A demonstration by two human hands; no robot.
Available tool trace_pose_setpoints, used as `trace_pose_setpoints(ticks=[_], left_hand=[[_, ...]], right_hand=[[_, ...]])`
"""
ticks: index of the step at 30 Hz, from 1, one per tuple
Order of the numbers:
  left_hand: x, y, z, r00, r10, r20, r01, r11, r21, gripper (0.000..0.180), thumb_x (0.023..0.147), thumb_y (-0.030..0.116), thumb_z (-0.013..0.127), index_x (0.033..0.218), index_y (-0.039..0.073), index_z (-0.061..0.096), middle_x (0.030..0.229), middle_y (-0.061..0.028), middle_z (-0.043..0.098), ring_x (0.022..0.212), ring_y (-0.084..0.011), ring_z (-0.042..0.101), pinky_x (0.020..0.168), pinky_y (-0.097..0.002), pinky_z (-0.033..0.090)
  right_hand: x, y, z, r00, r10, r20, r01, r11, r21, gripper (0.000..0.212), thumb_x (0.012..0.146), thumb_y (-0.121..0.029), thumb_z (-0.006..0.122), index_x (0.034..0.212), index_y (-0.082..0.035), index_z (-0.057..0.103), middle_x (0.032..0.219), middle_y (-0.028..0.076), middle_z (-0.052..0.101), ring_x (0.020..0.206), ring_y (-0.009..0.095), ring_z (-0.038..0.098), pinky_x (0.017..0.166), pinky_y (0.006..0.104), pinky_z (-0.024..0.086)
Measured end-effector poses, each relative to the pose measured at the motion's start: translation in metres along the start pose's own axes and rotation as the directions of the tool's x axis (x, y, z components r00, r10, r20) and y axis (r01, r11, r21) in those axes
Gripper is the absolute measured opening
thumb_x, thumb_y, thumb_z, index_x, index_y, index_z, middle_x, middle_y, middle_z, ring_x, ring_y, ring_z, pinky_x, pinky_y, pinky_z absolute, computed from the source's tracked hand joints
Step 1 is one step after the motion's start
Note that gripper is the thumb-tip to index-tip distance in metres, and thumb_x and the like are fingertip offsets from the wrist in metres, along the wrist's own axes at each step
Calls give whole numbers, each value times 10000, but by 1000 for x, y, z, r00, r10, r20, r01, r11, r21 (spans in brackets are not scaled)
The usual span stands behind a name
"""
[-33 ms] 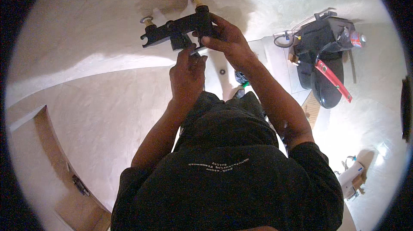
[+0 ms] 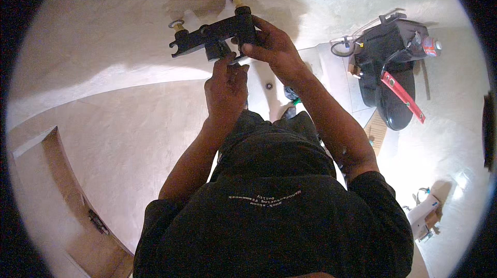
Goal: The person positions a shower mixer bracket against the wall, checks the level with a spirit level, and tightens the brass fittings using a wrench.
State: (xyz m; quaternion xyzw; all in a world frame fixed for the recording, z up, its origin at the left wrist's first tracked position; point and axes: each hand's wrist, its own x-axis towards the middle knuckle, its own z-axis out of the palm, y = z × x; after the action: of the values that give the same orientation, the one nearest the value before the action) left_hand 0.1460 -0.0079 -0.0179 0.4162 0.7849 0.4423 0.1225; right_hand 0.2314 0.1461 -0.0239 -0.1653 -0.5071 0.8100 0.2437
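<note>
A black wall-mounted mixer tap [image 2: 220,31] hangs at the plastered wall, level with my two hands. Its right end meets a brass fitting [image 2: 237,0] that comes out of the wall. Near its left part is a second brass fitting [image 2: 178,26] with a pale ring around it. My right hand [image 2: 275,50] is closed around the mixer's right end, thumb in front. Below the middle of the body, my left hand [image 2: 227,85] has its fingers closed at the mixer's lower edge; its fingertips are partly hidden.
To the right stands a black toilet [image 2: 396,104] with a red spirit level [image 2: 403,97] lying across it. A bottle with a red label [image 2: 431,47] and a looped hose [image 2: 341,48] are by its cistern. A recessed niche [image 2: 77,190] is at lower left, a white fixture [image 2: 422,216] at lower right.
</note>
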Motion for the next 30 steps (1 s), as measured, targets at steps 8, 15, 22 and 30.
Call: trace_pose_setpoints(ticks=[8,15,22,30], left_hand=[[-12,-6,13,966,236,104,-233,972,-44,455,888,25,693,1316,-3,543,1333,-208,584,1264,-297,558,984,-348,545],[-29,-49,-2,835,133,534,-161,987,6,324,884,37,682,1206,31,647,1250,-173,640,1180,-277,613,1005,-378,501],[-90,-210,4,278,-300,913,-304,874,380,525,969,312,637,1394,26,522,1432,-274,498,1327,-446,477,1114,-503,394],[-171,-275,47,43,-729,683,-393,616,682,1067,825,543,752,1606,124,157,1557,-360,251,1400,-559,330,1118,-609,353]], right_hand=[[-5,4,-2,997,-28,-65,36,991,128,708,873,-106,773,1473,26,421,1206,137,685,1097,218,653,991,358,520],[-39,58,-8,953,7,-304,73,966,249,716,949,-260,713,1495,52,372,1264,237,653,1147,275,631,1021,370,489],[-188,361,-95,208,465,-860,-417,838,352,396,829,-221,656,1145,15,698,952,209,735,832,300,713,763,400,569],[-377,629,-220,265,390,-882,-934,331,-134,110,791,-200,721,829,-101,750,774,71,707,651,222,679,587,385,539]])
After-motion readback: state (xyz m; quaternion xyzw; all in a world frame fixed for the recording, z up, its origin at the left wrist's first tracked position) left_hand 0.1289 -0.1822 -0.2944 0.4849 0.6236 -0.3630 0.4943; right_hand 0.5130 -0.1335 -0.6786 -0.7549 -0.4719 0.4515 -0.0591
